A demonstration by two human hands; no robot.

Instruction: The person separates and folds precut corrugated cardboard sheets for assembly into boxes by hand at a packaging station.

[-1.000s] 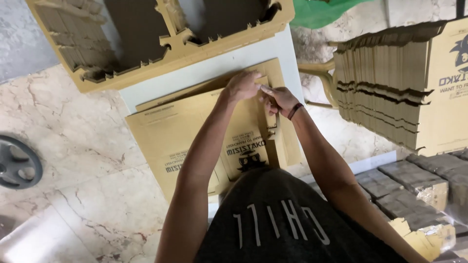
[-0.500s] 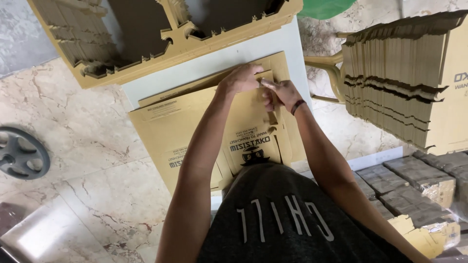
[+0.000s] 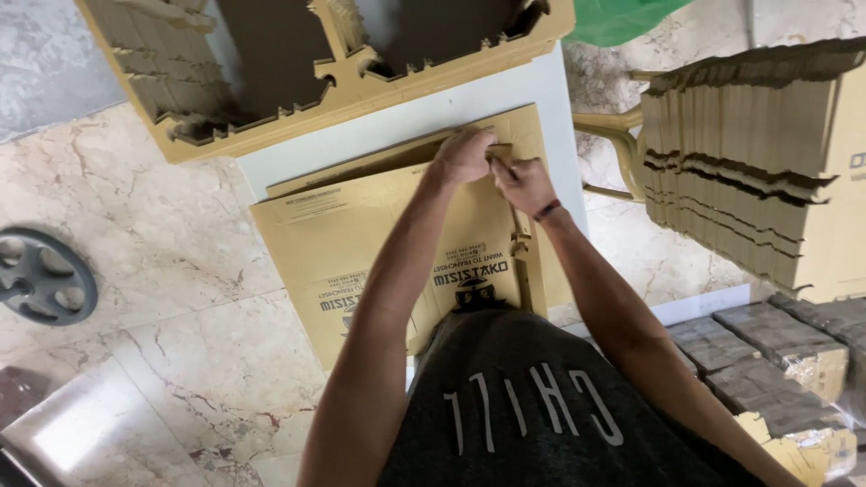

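A flat brown cardboard box (image 3: 361,243) with black print lies on a white table (image 3: 424,113) in front of me. My left hand (image 3: 462,155) is closed over the raised edge of the box's far flap. My right hand (image 3: 523,185), with a dark band at the wrist, pinches the same flap edge right beside it, and the two hands touch. A notched slit runs down the cardboard just below my right hand. My dark printed shirt hides the near edge of the box.
A stack of die-cut cardboard inserts (image 3: 271,117) lies at the table's far side. A tall pile of flat cardboard (image 3: 749,162) stands at the right, with wrapped grey blocks (image 3: 776,361) below it. A black wheel (image 3: 41,275) lies on the marble floor at the left, a green bag (image 3: 622,18) at the top.
Both hands have stayed at the far flap edge and drawn closer together. The view has shifted slightly, so the wheel at the left shows more.
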